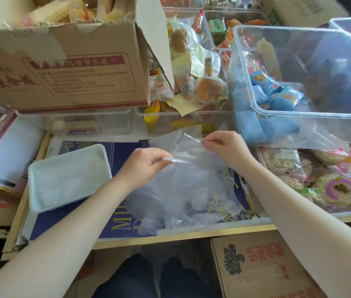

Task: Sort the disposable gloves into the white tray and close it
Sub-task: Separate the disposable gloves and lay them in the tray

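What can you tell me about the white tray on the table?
The white tray is a shallow rectangle with rounded corners and a raised rim, apparently foam or thin plastic. It lies flat and open, slightly skewed, on the blue printed sheet, left of the left hand. Something pale and translucent seems to lie inside. Neither hand touches it.

My left hand (146, 162) covers the edge of the gloves (183, 190) it pinches; how many gloves lie in the clear pile I cannot tell. Contents of the white tray (41, 168) are a pale blur, not identifiable. The carton (62, 67) is cut off at the top and left edges, its small print unreadable. The clear bin (299, 69) runs off the right edge. Both my forearms leave the frame at the bottom.
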